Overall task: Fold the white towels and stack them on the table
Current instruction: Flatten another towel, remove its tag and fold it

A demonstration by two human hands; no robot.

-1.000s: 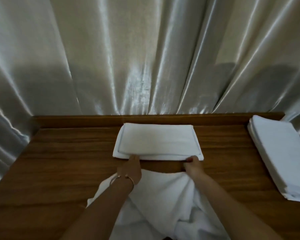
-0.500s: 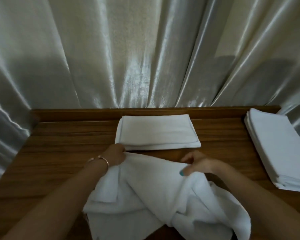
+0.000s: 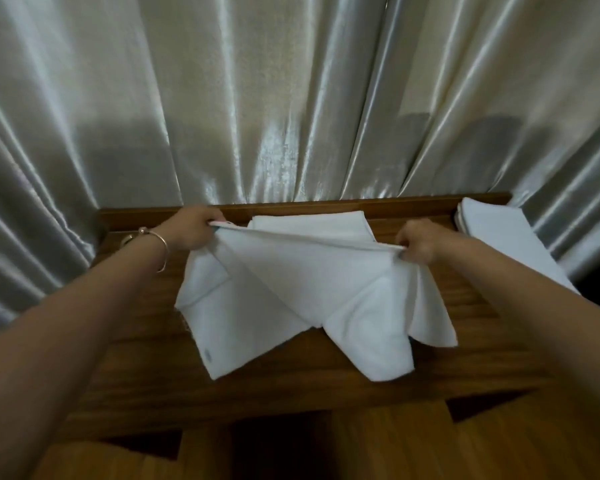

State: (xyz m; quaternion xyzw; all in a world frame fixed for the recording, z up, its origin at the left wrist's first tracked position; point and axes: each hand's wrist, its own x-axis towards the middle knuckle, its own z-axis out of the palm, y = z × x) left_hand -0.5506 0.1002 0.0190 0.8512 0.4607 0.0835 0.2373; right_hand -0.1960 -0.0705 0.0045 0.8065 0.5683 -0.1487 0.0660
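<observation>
Nearest the camera runs the table's front edge, w/ darker gaps below it. Above that hang the loose lower corners of the white towel, uneven and crumpled, the lowest points seemingly just brushing the wood, though the wide-angle view makes contact hard to judge.

Step in hand: spreading the next towel before its first fold. It is held up by its top edge, stretched between both hands over the table's middle. The next move likely calls for pulling that edge taut, shaking the bunched lower part flat, then laying it down square so corners can meet.

Grip: the left hand has fingers curled tight round the towel's left top corner, a bracelet on the wrist. The right hand pinches the right top corner the same way, knuckles up. Neither grip has any gap showing; both are clamped on cloth.

Just behind the held edge, a folded towel lies flat near the table's back rail. Far right sits a stack of folded towels, well apart from the hands. Behind all: a shiny pleated curtain.
</observation>
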